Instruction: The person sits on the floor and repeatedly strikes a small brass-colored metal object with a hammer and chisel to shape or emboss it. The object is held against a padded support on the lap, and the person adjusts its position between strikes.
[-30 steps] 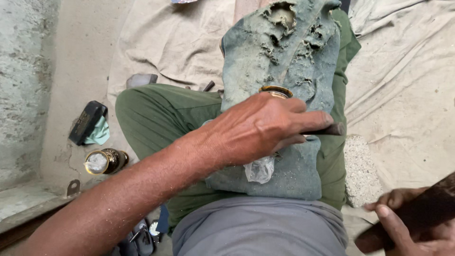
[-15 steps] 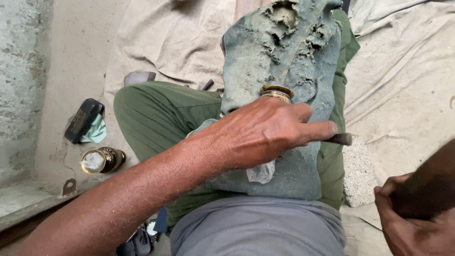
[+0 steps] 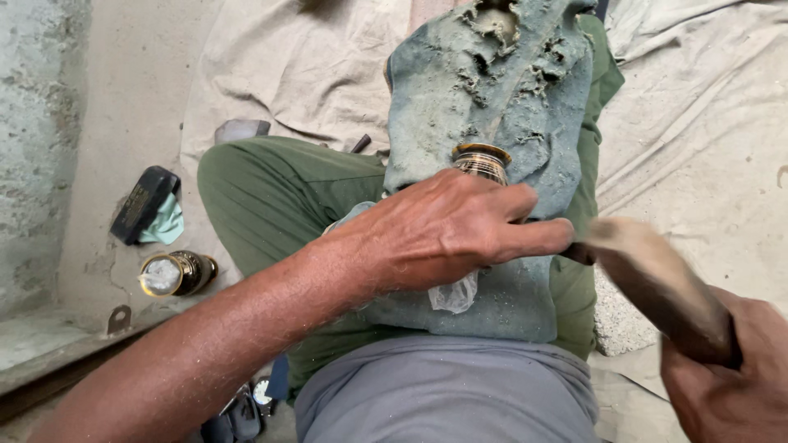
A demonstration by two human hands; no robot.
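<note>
You sit on the floor, which is covered by a pale canvas sheet spreading out under and behind your legs. Your green-trousered leg is folded across the middle of the view. A worn, frayed blue-green cloth is draped over the leg and hangs down toward your lap.

Your left hand lies on the cloth, palm down. Its fingers are pressed together and curled over a small brass vessel, holding it against the cloth; only the vessel's banded rim shows above the knuckles. A scrap of clear plastic hangs below the hand.

Your right hand is at the lower right edge. Its fingers are closed around the lower end of a dark, blurred mallet, whose upper end points toward the left fingertips and stands just beside them.

To your left, well apart from the hands, a second brass vessel lies on its side on the floor. Near it sits a black block with a pale green rag tucked against it.
</note>
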